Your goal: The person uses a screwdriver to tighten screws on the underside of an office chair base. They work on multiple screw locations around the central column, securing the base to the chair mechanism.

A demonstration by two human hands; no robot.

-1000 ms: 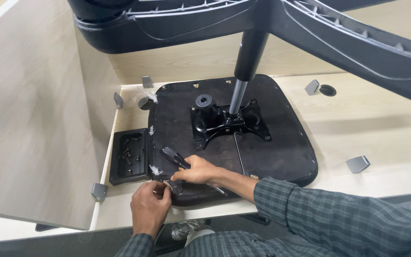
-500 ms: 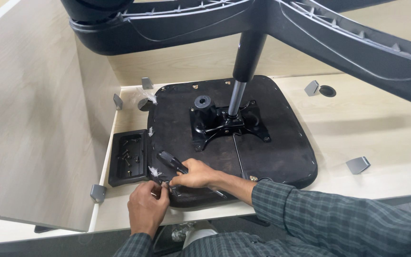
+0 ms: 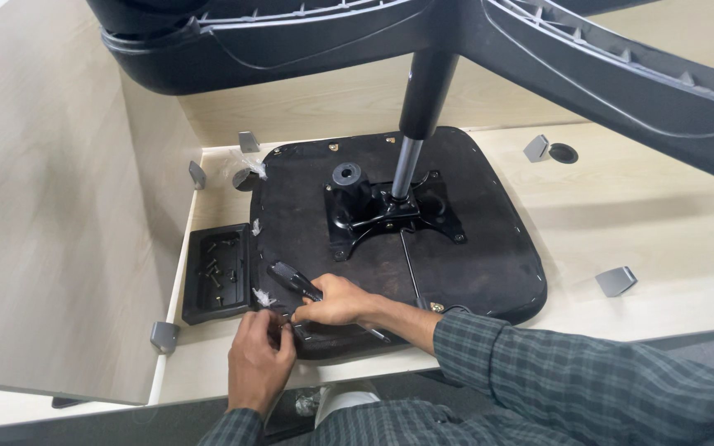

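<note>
a pale wooden desk [image 3: 663, 215] with side panels fills the view, and well above the fingers the black five-arm chair base [image 3: 539, 49] spreads across the top, its gas cylinder [image 3: 413, 124] running down into the black metal mechanism plate [image 3: 386, 206]. that plate is bolted to the middle of the upturned black seat cushion [image 3: 473, 248], which lies flat on the desk, up and to the right of both sets of fingers, its near left corner right under them. just left of the fingers and a little above sits a black plastic tray [image 3: 208, 297] with small dark screws lying loose in it. grey metal brackets [image 3: 617, 281] stand around the desk, well away from the fingers.

the right hand [image 3: 336, 301] rests on the seat's near left corner, fingers wrapped around a black-handled screwdriver [image 3: 291, 278]; the handle juts up and left past the fingers, the shaft slants down and right under the palm. the left hand [image 3: 259, 357] comes up from the desk's near edge, fingers curled and pinched together at the seat's edge, touching the right fingertips; whether they pinch anything i cannot tell. a white scrap [image 3: 263, 297] clings to the seat edge just above the left fingers.
</note>
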